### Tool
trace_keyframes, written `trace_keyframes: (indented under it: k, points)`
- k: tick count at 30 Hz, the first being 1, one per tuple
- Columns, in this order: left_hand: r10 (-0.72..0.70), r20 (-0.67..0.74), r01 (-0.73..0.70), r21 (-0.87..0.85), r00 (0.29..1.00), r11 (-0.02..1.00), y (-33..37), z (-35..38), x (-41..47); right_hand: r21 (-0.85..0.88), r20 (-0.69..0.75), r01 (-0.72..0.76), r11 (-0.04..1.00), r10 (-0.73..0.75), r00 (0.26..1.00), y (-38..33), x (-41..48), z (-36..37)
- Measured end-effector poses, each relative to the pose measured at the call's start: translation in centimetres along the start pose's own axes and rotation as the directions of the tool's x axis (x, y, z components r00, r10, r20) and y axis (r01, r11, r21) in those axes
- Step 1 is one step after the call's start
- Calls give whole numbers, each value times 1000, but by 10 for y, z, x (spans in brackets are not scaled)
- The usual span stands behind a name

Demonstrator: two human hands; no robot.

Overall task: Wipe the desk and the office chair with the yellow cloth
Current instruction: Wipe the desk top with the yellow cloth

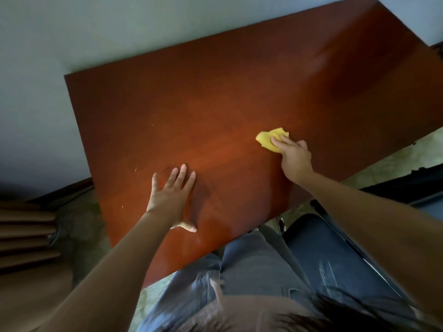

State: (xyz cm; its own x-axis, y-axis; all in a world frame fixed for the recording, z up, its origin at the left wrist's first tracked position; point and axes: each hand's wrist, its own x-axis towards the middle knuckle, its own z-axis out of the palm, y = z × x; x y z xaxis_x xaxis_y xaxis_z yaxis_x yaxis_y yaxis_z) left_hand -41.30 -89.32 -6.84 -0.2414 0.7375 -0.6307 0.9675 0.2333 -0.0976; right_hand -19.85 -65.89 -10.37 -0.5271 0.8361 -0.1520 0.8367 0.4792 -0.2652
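A rectangular reddish-brown wooden counter (239, 92) with a glossy top stands with its far long edge against a pale grey-blue wall (96, 32). The crumpled yellow cloth (268, 138) lies on the counter roughly midway along its length, somewhat nearer the near long edge than the far one. The right grip (295, 157), a bare hand, rests on the near part of the cloth with its fingers stretched over the fabric and pressing it flat to the wood, while the bunched front of the cloth sticks out past the fingertips. Its thumb is hidden, so whether it hooks the fabric cannot be told. The left grip (173, 196) lies palm down on the bare wood, well apart from the cloth and closer to the near long edge and the left short edge. Its fingers are straight and slightly spread, its thumb points toward the near edge, and it holds nothing. A few pale specks (136, 169) dot the wood near the left short edge. Just beside the near long edge, below the right forearm, is the dark blue padded seat of the office chair (318, 245), with the person's grey-blue jeans (244, 262) next to it. Brown pleated curtain folds (24, 232) hang at the left over a patterned floor (79, 224).
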Motion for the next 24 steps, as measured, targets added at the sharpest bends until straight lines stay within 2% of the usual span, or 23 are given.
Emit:
trace_keyframes:
  k: [3, 7, 11, 14, 20, 24]
  points:
    - [-7, 2, 7, 3, 1000, 1000, 0, 0, 0, -4, 38, -134, 991, 134, 990, -35, 24, -1]
    - [-13, 0, 13, -6, 1000, 1000, 0, 0, -1, -11, 65, -114, 993, 115, 991, -76, 18, 10]
    - [-18, 3, 18, 3, 1000, 1000, 1, 0, 0, 5, 18, 66, 998, -66, 998, -103, -21, 30]
    - [-24, -5, 24, -3, 1000, 1000, 2, 2, 0, -2, -33, 249, 968, -249, 968, -107, -61, 41]
    - [-24, 4, 24, -8, 1000, 1000, 2, -1, -1, -30, -103, 546, 837, -546, 831, -74, -115, 46]
    - [-24, 5, 24, -17, 1000, 1000, 2, -2, -2, -86, 25, 672, 736, -672, 740, -39, -121, 37]
